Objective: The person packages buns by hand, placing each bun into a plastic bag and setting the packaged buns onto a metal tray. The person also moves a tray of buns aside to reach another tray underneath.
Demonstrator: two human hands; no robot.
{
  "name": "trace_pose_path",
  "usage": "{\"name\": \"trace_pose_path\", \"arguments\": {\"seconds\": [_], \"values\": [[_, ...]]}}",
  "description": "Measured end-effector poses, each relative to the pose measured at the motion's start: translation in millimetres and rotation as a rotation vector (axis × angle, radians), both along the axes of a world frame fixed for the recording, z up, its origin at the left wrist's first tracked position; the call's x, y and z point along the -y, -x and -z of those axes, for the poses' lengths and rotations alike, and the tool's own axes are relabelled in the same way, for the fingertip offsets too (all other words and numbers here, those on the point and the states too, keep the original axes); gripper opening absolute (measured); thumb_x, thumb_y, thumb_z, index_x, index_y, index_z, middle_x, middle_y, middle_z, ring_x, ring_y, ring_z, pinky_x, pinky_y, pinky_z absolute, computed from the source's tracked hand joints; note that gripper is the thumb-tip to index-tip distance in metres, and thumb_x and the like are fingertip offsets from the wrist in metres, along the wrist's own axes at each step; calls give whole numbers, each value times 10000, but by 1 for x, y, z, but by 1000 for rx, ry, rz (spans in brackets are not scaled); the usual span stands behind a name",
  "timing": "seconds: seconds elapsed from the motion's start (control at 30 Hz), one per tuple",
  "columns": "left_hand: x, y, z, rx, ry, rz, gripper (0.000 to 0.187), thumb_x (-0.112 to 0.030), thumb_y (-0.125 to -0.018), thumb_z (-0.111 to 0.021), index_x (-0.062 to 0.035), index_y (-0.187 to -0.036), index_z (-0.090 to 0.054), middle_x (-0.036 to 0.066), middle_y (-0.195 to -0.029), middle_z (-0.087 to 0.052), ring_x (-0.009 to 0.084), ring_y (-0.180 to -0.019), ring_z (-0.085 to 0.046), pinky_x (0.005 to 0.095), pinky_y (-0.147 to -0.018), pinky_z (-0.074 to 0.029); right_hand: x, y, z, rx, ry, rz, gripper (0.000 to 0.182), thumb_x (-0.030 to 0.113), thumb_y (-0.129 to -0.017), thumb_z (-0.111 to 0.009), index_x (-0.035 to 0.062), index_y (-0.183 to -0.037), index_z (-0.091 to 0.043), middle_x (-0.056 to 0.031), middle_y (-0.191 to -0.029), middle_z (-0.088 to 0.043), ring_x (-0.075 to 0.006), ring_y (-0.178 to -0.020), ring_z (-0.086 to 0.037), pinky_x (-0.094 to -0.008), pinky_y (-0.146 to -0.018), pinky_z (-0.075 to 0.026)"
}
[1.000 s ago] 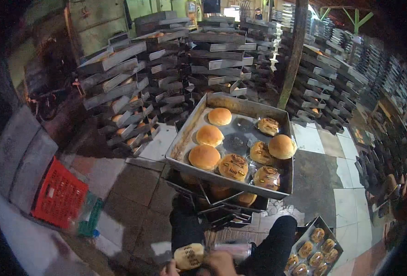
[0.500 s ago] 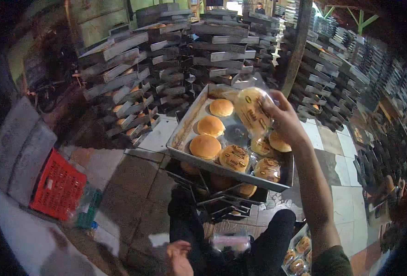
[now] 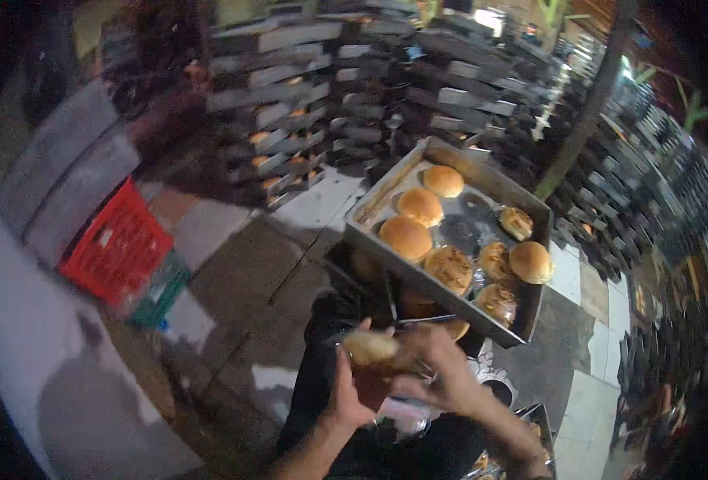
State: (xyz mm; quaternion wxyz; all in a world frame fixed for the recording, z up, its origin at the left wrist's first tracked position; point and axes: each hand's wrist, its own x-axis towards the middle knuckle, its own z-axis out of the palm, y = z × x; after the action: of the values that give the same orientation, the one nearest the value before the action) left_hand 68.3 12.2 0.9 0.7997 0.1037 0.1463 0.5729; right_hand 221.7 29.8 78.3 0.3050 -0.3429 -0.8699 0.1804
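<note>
A bun (image 3: 370, 347) is held over my lap between my two hands, blurred by motion. My left hand (image 3: 352, 392) grips its left side, with thumb and fingers around it. My right hand (image 3: 442, 372) is at the bun's right end, its fingers smeared, so their hold is unclear. Beyond them a metal tray (image 3: 434, 286) holds several buns, some plain like the round bun (image 3: 406, 238) and some in printed clear wrap like the wrapped bun (image 3: 449, 270). A packet (image 3: 402, 416) of clear plastic lies on my lap.
Tall stacks of metal trays (image 3: 290, 104) stand behind, near a slanting post (image 3: 582, 136). A red crate (image 3: 118, 244) and a green crate (image 3: 160, 292) are on the left. Another tray (image 3: 540, 416) with wrapped buns sits low at the right.
My right hand has come down from above the tray to my lap with the wrapped bun. My left hand has risen to meet it. The view has turned left.
</note>
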Motion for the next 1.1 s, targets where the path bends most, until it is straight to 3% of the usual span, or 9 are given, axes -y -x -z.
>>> {"name": "trace_pose_path", "arguments": {"seconds": [0.1, 0.2, 0.3, 0.5, 0.73, 0.83, 0.93, 0.97, 1.1], "values": [[-12, 19, 23, 213, -49, -54, 729, -612, -786, -423, -150, -1324, -258, 131, -1277, -387, 298, -1177, -373, 467, -913, -399, 21, 13, 16, 22, 34, -124, 398, 231, -768, -652, -2, -1046, -485, -130, -1056, -479, -213, -1028, -460, -336, -835, -387], [-12, 21, 24, 243, -265, -99, 664, -564, -810, -436, -57, -1234, -381, 156, -1219, -443, 300, -1157, -391, 447, -945, -374, 35, 34, 45, -384, 485, 361, 382, 170, -779, -619, -6, -1080, -463, -161, -1042, -483, -289, -961, -485, -345, -848, -384], [-10, 23, 28, 184, -213, -244, 539, -528, -828, -431, -34, -1026, -517, 147, -1080, -512, 294, -1120, -418, 449, -982, -317, 45, 42, 45, -327, 299, 382, 325, 157, -821, -571, -10, -1077, -460, -137, -1037, -477, -231, -939, -491, -319, -819, -401], [-6, 16, 18, 245, -382, -268, 550, -556, -852, -340, -35, -881, -515, 93, -850, -472, 244, -929, -428, 471, -959, -306, 46, 40, 70, -815, 1352, 347, 189, 205, -861, -539, 23, -892, -494, -28, -742, -537, -105, -617, -513, -251, -581, -427], [-6, 22, 13, 236, -330, -281, 539, -553, -868, -302, -56, -815, -502, 64, -794, -446, 204, -810, -415, 419, -843, -353, 51, 37, 70, -532, 1043, 315, 143, 138, -839, -565, 9, -856, -504, -2, -689, -484, -68, -620, -448, -216, -547, -371], [-14, 26, 36, 399, -112, -316, 477, -514, -872, -342, -81, -801, -529, 39, -759, -466, 182, -787, -437, 420, -852, -366, 68, 40, 82, -546, -70, 371, 189, 142, -779, -615, 25, -793, -467, -57, -737, -511, -178, -670, -489, -314, -601, -404], [-3, 20, 31, 381, 121, -408, 392, -449, -869, -395, -91, -791, -534, 23, -756, -479, 173, -772, -461, 437, -856, -393, 58, 38, 92, -660, -411, 80, 338, 237, -725, -692, 34, -829, -443, -93, -804, -517, -236, -712, -497, -371, -640, -410], [2, 19, 25, 368, 275, -426, 380, -443, -862, -407, -90, -797, -533, 29, -760, -486, 177, -782, -468, 436, -855, -398, 54, 51, 104, -952, -355, 184, 485, 273, -680, -738, 9, -964, -448, -131, -908, -526, -281, -826, -518, -422, -733, -423], [40, 18, 16, 124, 407, -267, 468, -502, -849, -383, -73, -989, -508, 68, -981, -540, 226, -927, -506, 381, -875, -397, 57, 65, 112, -831, 112, 39, 601, 207, -717, -717, 16, -1185, -391, -138, -1055, -525, -260, -1013, -496, -397, -907, -372]]}}
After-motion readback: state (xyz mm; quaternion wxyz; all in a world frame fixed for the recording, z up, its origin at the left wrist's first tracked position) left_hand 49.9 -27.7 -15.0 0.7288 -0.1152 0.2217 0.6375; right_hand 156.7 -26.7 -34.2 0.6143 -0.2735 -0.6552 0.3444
